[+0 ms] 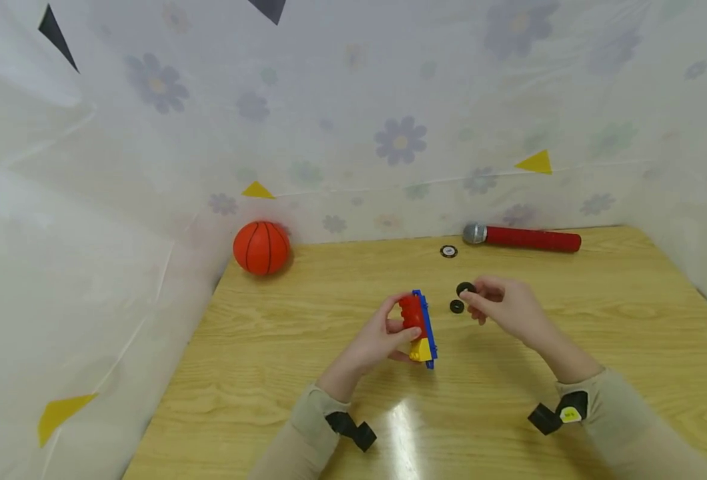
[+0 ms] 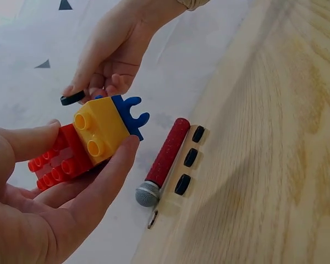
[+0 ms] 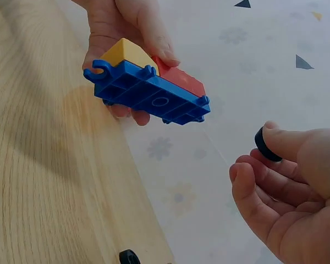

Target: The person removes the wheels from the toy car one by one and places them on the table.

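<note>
My left hand [image 1: 374, 343] grips a toy block car [image 1: 413, 319] by its sides, above the table. Red and yellow studded blocks sit on its blue base [image 3: 154, 94]; the right wrist view shows the bare underside, small side clips and an end hook. To its right, my right hand [image 1: 515, 310] pinches a black toy wheel [image 1: 465, 287] between thumb and fingers, apart from the car. Three more black wheels stand in a row on the table in the left wrist view, including a middle wheel [image 2: 191, 158]; the head view shows one loose wheel [image 1: 457, 306].
At the back left an orange toy basketball [image 1: 261, 248] stands by the patterned curtain [image 1: 329, 120]. A red toy microphone [image 1: 530, 239] lies along the back right edge of the wooden table [image 1: 257, 373]. A round black-and-white chip [image 1: 449, 251] lies near its head.
</note>
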The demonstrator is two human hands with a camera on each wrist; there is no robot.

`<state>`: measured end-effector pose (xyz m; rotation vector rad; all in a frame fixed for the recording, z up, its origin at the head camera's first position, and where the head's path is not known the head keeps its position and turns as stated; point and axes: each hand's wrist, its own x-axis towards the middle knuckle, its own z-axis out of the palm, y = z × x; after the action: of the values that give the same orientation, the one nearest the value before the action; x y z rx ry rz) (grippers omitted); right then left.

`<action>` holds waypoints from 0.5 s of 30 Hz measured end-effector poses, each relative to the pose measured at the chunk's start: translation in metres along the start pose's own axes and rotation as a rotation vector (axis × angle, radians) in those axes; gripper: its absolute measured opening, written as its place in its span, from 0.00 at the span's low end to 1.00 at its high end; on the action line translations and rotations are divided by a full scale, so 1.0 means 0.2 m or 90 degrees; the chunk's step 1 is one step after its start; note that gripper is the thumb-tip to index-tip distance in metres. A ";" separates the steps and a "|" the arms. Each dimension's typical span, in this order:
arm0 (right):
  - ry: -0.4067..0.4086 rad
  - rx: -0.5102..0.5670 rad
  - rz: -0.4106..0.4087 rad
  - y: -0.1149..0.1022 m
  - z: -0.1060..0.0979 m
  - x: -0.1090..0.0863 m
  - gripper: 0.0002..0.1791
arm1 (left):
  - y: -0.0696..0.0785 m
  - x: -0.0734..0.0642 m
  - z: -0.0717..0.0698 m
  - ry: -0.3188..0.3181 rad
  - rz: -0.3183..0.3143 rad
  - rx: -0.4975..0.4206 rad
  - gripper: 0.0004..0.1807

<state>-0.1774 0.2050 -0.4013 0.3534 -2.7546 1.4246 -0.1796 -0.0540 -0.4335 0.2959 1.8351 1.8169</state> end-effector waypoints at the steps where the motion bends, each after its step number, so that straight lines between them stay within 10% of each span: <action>1: 0.001 0.001 0.004 0.00 -0.01 0.00 0.17 | 0.00 0.00 0.00 -0.001 0.001 -0.003 0.35; 15: -0.032 0.000 0.031 0.12 -0.14 -0.01 0.20 | 0.00 -0.02 -0.02 0.008 0.006 -0.010 0.35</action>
<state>-0.1835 0.2410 -0.4052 0.3287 -2.8214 1.4468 -0.1789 -0.0583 -0.4320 0.2891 1.8304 1.8420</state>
